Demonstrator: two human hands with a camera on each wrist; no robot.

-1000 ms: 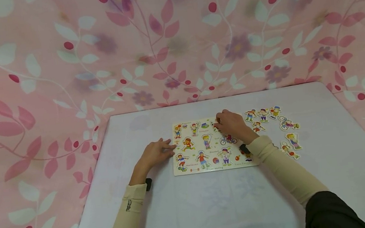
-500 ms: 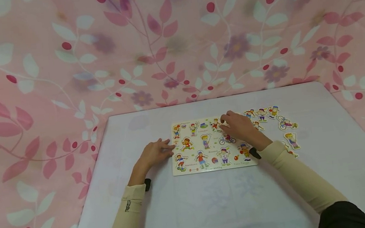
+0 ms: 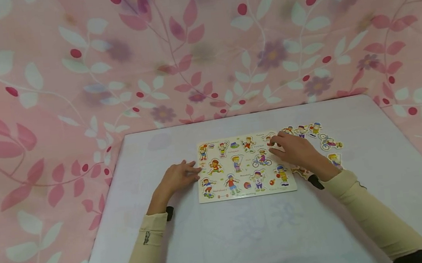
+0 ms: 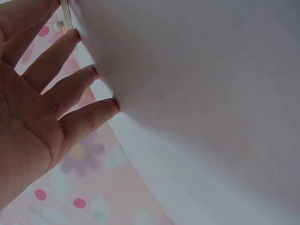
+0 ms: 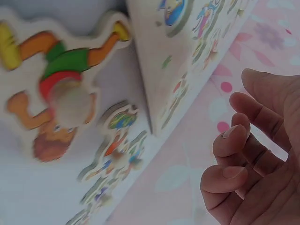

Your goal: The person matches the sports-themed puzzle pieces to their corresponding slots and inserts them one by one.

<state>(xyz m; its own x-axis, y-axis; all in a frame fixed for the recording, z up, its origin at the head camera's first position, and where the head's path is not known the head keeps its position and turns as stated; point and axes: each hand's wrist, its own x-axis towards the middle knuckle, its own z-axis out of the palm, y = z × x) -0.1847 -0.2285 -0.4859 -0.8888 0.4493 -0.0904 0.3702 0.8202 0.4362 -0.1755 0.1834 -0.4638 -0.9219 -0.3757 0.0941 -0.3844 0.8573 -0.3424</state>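
The relaxed left hand (image 3: 176, 179) is resting at the left edge of the puzzle board (image 3: 247, 166); the loosely curled, apparently empty right hand (image 3: 296, 151) is hovering over its far right corner (loose pieces (image 3: 315, 129) are lying rightward). Flat, gentle pressing is probably working best.

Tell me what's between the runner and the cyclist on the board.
A figure with a stick lies between the runner and the cyclist, plus some faint print; the head view shows it.
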